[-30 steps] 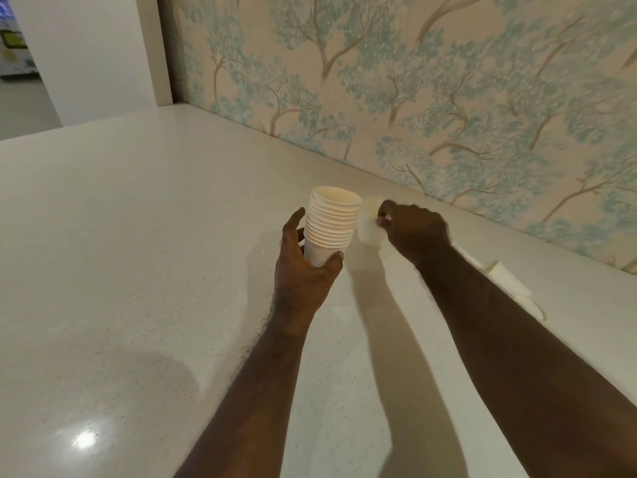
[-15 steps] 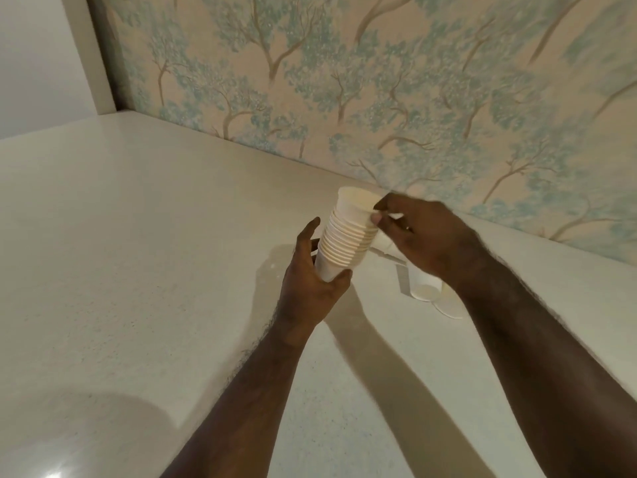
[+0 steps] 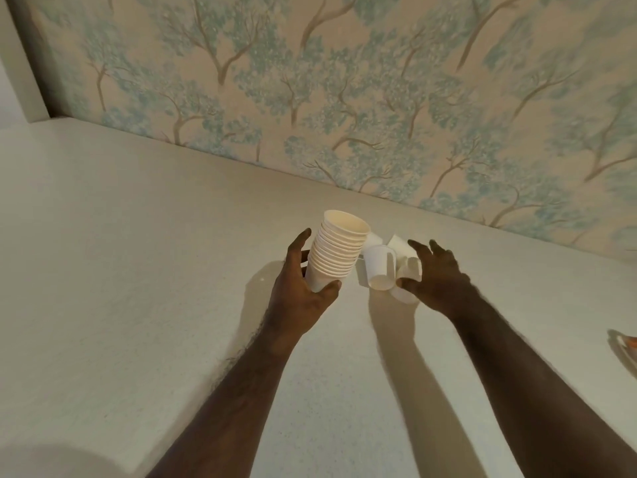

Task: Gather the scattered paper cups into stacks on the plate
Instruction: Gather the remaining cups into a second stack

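up near the wall end of the counter (image 3: 138, 270), the left hand (image 3: 303, 298) is wrapped around the bottom of a stack of paper cups (image 3: 336, 251), thumb on the near side and fingers round the far side, holding it up off the surface and tipped a bit to the right. the right hand (image 3: 436, 281) is spread out with fingers loosely bent, reaching over a little cluster of loose cups (image 3: 382, 263). its thumb looks like it's against one of them, but it isn't really gripping anything yet as far as i can see.

what could go wrong imo: the stack is tall, held only at the base, and already leaning, so a quick move could slide the top cups off. the loose ones are light and lying on their sides, so a clumsy grab would just roll them toward the wall or squash one out of shape, and then it won't nest properly.

the cups themselves are plain white paper, small, with rolled rims. the stack shows a dozen or so rims packed tight, open end up. the loose ones sit just right of the stack, at least three of them, touching each other, some partly hidden behind the hand.

there's something at the far right edge that might be the plate (image 3: 625, 353), well apart from the cups, mostly cut off. tree-pattern wallpaper (image 3: 344, 98) runs behind the counter.
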The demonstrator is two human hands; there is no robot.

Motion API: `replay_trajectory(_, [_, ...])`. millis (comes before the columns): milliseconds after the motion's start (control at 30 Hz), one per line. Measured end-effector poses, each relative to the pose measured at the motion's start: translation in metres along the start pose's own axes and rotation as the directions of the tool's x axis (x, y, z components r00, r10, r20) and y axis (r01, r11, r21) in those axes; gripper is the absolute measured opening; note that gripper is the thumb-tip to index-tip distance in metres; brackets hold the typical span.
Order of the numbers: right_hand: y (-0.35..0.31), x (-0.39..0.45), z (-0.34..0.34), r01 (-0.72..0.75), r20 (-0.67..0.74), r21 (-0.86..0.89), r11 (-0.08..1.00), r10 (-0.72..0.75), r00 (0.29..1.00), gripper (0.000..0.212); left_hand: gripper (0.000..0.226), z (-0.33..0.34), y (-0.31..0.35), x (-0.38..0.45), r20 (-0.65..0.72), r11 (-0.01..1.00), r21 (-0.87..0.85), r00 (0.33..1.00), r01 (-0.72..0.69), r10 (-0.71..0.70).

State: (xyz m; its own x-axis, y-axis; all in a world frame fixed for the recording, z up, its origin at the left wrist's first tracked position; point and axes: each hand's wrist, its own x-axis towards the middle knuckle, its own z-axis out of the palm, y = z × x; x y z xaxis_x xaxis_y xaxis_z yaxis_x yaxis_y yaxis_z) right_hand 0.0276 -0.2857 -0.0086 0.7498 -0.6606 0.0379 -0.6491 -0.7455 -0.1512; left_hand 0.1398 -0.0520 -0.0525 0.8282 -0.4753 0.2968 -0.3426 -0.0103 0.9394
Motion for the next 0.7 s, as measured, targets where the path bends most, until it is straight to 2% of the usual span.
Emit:
replay_trajectory(67, [0.005, 0.004, 0.010, -0.038, 0.025, 0.078, 0.996, 0.036, 0.999, 0.083, 0.095, 0.001, -0.001, 0.000, 0.004, 1.000, 0.002, 1.000, 0.004, -0.004])
replay_trajectory(200, [0.008, 0.001, 0.019, -0.048, 0.016, 0.196, 0.979, 0.046, 0.999, 0.061, 0.094, -0.002, 0.000, 0.002, 0.007, 1.000, -0.012, 1.000, 0.015, -0.015])
replay_trajectory(433, [0.016, 0.002, 0.019, -0.062, -0.048, 0.272, 0.960, 0.078, 0.996, 0.041, 0.094, -0.005, -0.002, 0.004, -0.002, 1.000, -0.015, 1.000, 0.023, -0.023])
replay_trajectory(533, [0.022, 0.001, 0.017, -0.064, -0.127, 0.295, 0.954, 0.105, 0.986, 0.026, 0.094, -0.005, -0.002, 0.004, -0.003, 1.000, -0.013, 1.000, 0.028, -0.028])
replay_trajectory(700, [0.024, 0.000, 0.017, -0.061, -0.119, 0.242, 0.968, 0.092, 0.989, 0.029, 0.094, -0.006, -0.004, 0.005, -0.002, 0.999, -0.007, 1.000, 0.031, -0.031])
